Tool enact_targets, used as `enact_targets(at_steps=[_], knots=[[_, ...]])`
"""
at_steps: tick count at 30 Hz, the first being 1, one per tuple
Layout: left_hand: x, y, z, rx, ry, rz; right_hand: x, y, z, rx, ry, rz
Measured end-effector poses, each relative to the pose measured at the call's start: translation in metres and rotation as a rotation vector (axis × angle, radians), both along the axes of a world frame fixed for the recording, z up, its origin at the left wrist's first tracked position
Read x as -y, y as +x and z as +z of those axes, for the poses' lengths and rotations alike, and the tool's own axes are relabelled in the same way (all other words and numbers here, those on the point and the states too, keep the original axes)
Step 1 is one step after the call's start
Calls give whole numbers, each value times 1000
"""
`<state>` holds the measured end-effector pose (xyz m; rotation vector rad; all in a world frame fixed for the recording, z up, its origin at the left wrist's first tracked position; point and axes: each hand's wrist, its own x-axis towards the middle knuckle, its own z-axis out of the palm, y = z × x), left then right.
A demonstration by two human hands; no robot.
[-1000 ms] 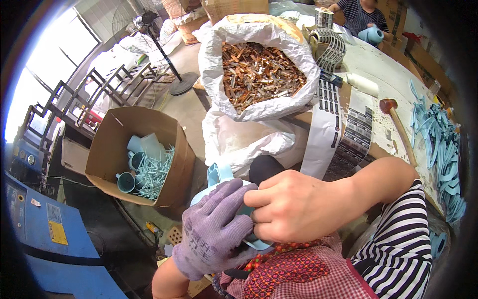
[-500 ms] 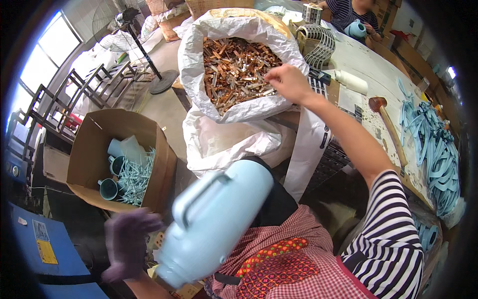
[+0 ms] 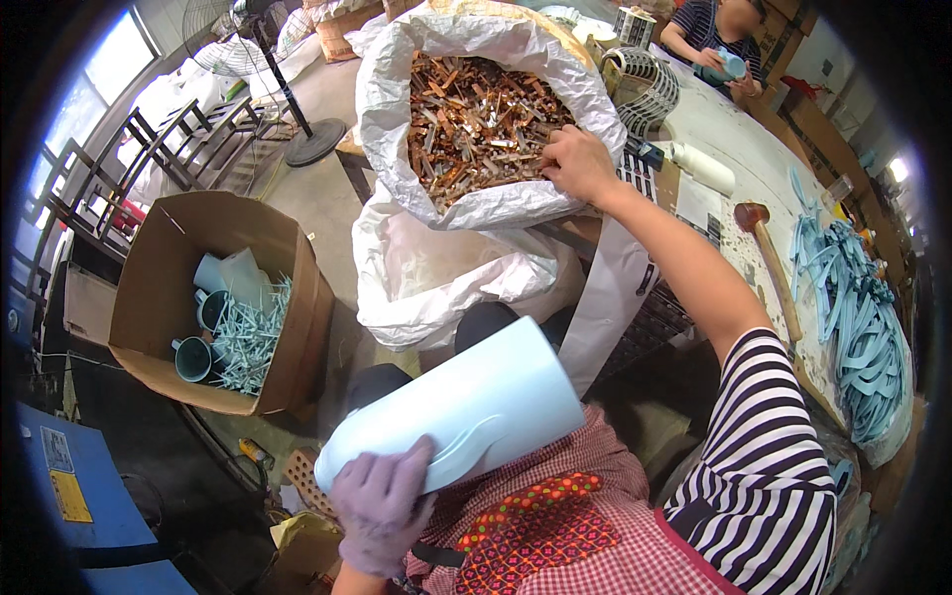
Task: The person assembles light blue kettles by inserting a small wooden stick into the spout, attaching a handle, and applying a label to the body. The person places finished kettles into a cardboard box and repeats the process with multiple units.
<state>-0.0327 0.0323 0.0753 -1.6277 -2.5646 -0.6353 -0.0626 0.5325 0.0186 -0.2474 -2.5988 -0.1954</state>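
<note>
A light-blue plastic jug body (image 3: 466,407) lies aslant over my lap, its broad end to the upper right. Its side with a moulded curved line faces up, and the handle is hidden. My left hand (image 3: 387,501), in a greyish-purple glove, grips it near the narrower lower-left end. At the right inner edge of a white sack (image 3: 516,213), my bare right hand (image 3: 580,164) has its fingers curled down against small rusty and silvery metal strips (image 3: 481,124). Whatever those fingertips hold is hidden.
At left stands a cardboard box (image 3: 288,327) with blue cups and thin blue plastic pieces. The table at right bears a wooden-handled mallet (image 3: 773,258), a white roll (image 3: 702,169) and blue strips (image 3: 858,317). Across it, a person (image 3: 719,45) holds a blue item.
The jug has rolled so its handle is out of sight, and its broad end has swung right. My left hand has come onto its body. My right hand has shifted slightly along the sack's edge.
</note>
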Motion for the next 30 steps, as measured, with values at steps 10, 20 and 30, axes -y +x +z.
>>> enact_targets(at_steps=[10, 20, 30], knots=[[10, 13, -55, 275, 324, 89, 77, 24, 18, -329, 77, 427], [16, 30, -78, 152, 558, 11, 299, 98, 23, 601, -2250, 368], [28, 20, -84, 412, 529, 20, 311, 127, 13, 192, -1212, 733]])
